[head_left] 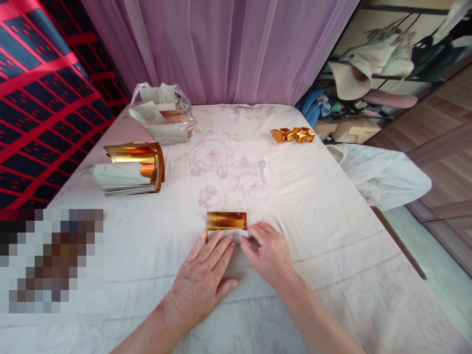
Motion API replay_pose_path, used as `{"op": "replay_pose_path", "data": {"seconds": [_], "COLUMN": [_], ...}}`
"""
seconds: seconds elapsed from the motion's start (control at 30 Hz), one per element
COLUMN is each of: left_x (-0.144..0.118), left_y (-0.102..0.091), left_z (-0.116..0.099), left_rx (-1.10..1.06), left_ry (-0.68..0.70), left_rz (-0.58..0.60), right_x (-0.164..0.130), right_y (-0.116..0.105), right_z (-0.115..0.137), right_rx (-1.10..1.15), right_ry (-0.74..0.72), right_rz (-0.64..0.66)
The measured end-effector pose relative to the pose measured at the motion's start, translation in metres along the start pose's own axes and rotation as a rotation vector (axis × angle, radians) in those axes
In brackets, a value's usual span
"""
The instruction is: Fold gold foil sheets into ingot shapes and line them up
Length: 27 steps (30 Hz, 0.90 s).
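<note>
Nearest: two bare forearms, left [151, 327] and right [317, 314], in from the bottom edge over a pale floral tablecloth [332, 275]. Standing here, I see one gold foil sheet [226, 220] in the centre, flat on the cloth, just past the fingertips on the side away from the body. Long axis left to right, across the line of the arms. White strip [236, 233] along its near side, probably the underside turned up.

Left hand [201, 280]: palm down, fingers long and slightly spread, tips pressing the near side; thumb out to the side. Right hand [271, 253]: fingers curled, thumb and index at the sheet's right end, near corner; firm pinch or just touching, can't tell. Neither hand nearer; both in contact, left covering more of the near side.

Farther off: stack of foil sheets [158, 169] left, clear plastic bag [173, 130] behind it, crumpled-looking gold pieces [293, 134] in a row at far right.
</note>
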<state>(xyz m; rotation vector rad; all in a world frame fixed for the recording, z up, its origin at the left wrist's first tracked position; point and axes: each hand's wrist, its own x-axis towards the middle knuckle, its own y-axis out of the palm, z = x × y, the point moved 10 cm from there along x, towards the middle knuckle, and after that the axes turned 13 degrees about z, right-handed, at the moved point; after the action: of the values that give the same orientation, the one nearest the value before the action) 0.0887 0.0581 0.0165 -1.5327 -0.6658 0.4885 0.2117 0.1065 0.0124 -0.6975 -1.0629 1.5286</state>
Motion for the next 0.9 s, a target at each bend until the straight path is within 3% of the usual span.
{"op": "replay_pose_path", "data": {"seconds": [0.6, 0.9], "left_x": [0.001, 0.002], "left_y": [0.006, 0.007], "left_z": [0.003, 0.005], "left_rx": [0.050, 0.024], "left_ry": [-0.013, -0.026], "left_rz": [0.035, 0.066], "right_x": [-0.003, -0.012], "right_y": [0.003, -0.009], "right_z": [-0.009, 0.016], "right_rx": [0.104, 0.006], "right_ry": [0.070, -0.161], "right_rz": [-0.015, 0.003]}}
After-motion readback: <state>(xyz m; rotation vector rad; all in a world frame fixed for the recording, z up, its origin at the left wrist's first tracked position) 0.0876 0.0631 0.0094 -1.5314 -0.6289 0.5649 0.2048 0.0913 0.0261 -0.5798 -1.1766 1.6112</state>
